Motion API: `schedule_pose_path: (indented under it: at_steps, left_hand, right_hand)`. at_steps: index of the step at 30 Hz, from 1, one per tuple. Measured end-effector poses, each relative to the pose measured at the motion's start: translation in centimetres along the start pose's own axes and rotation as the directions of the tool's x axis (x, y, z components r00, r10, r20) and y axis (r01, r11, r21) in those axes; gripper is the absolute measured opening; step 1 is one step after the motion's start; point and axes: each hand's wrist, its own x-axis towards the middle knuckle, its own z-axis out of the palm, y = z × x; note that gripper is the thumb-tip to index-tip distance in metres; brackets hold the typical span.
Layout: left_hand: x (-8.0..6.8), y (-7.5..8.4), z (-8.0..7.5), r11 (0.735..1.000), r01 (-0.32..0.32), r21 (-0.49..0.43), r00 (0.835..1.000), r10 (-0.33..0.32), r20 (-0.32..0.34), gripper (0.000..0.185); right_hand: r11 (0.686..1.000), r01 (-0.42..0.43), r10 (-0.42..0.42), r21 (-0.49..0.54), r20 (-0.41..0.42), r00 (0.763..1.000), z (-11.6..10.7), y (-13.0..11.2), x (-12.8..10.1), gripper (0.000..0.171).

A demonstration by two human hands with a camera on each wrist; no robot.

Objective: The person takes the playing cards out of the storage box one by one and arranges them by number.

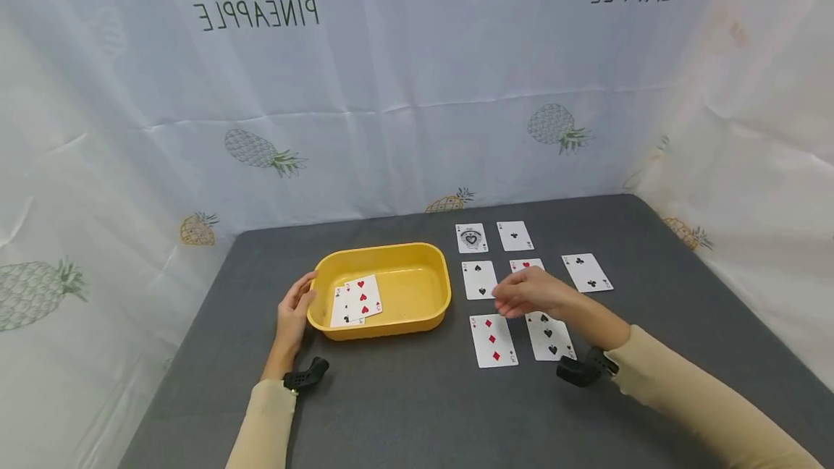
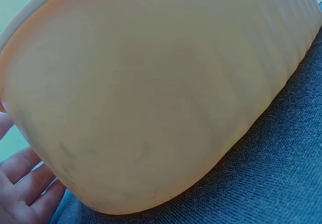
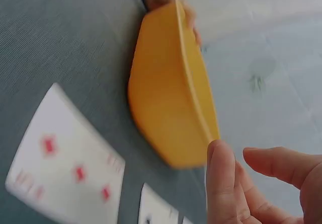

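Observation:
A yellow plastic tub (image 1: 417,306) stands on the grey table and holds two or three face-up cards (image 1: 355,300), the top one a red hearts card. My left hand (image 1: 300,299) rests flat against the tub's left wall (image 2: 151,98), and its fingers (image 2: 25,183) lie straight. My right hand (image 1: 504,301) hovers empty and loosely curled above the rows of cards, with its fingers (image 3: 224,183) parted. It partly hides a hearts card (image 1: 526,264). A three of diamonds (image 1: 493,339) and a spades card (image 1: 550,336) lie just in front of it.
More face-up cards lie on the grey cloth (image 2: 282,173): an ace of spades (image 1: 472,237), two clubs cards (image 1: 515,235) (image 1: 587,271) and a two of spades (image 1: 478,279). A pineapple-print sheet (image 1: 391,93) walls the table's back and sides.

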Motion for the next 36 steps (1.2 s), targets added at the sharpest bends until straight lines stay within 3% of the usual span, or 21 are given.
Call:
schedule_pose_path:
  at_steps: [7,12,18,24,26,29,33,36]
  left_hand:
    - [0.0,-0.4,0.2,1.000,-0.018,-0.021,1.000,0.018,0.002,0.041]
    - [0.0,-0.5,0.3,1.000,-0.012,-0.019,1.000,0.013,0.004,0.041]
    - [-0.1,-0.3,0.4,1.000,-0.003,-0.010,1.000,0.003,0.005,0.040]
    - [-0.1,-0.3,0.3,1.000,-0.020,-0.014,1.000,0.020,0.004,0.040]
    - [-0.1,-0.3,0.1,0.999,-0.045,-0.028,0.999,0.045,0.002,0.040]
    - [-0.3,0.3,0.0,0.998,-0.046,-0.030,0.999,0.046,0.003,0.040]
    - [-0.3,0.5,0.0,1.000,-0.020,-0.012,1.000,0.020,0.010,0.040]
    - [0.0,-0.1,-0.2,1.000,-0.026,-0.012,1.000,0.026,0.002,0.040]
  right_hand:
    - [1.000,0.003,-0.003,-0.002,0.056,0.998,5.5,-4.6,3.6,0.036]
    - [1.000,0.000,-0.001,0.004,0.060,0.998,9.5,-6.5,6.8,0.030]
    - [0.997,-0.065,0.068,0.041,-0.088,0.994,13.3,-5.9,10.7,0.013]
    - [0.977,-0.202,0.214,0.072,-0.251,0.944,15.8,-5.4,13.1,0.019]
    - [0.975,-0.221,0.218,0.024,-0.296,0.930,16.6,-5.7,13.7,0.025]
    - [0.963,-0.230,0.168,-0.138,-0.358,0.919,17.7,-6.3,14.4,0.030]
    - [0.899,-0.243,0.077,-0.363,-0.415,0.906,18.8,-6.6,15.0,0.032]
    - [0.864,-0.266,0.063,-0.428,-0.432,0.900,19.2,-6.6,15.4,0.033]
